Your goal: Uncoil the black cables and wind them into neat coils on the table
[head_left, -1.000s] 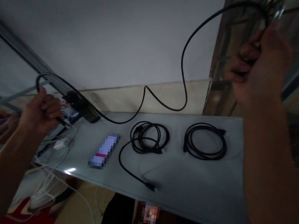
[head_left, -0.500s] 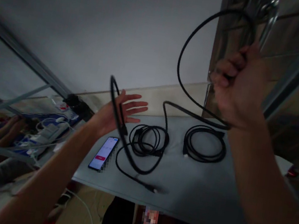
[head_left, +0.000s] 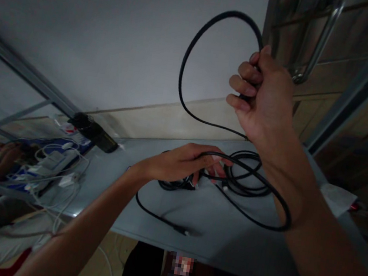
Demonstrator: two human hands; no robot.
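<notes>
My right hand [head_left: 262, 96] is raised above the table, fist closed on a long black cable [head_left: 199, 34] that loops up over it and down around my forearm. My left hand [head_left: 183, 161] reaches over the grey table [head_left: 251, 245], its fingers curled round a lower stretch of the same cable. Under that hand lies a coiled black cable [head_left: 172, 184], partly hidden. A second coiled black cable [head_left: 249, 187] lies to its right. A loose cable end with a plug [head_left: 183, 232] rests near the front edge.
A black device [head_left: 93, 131] sits at the table's back left corner. White chargers and cords [head_left: 51, 166] pile up to the left. A wooden door with a metal handle [head_left: 314, 42] stands at the back right. White paper [head_left: 337, 198] lies on the right.
My right hand came down and to the left with the cable loop. My left hand let go near the device, swung right and closed on the cable over the coils. The phone is now hidden.
</notes>
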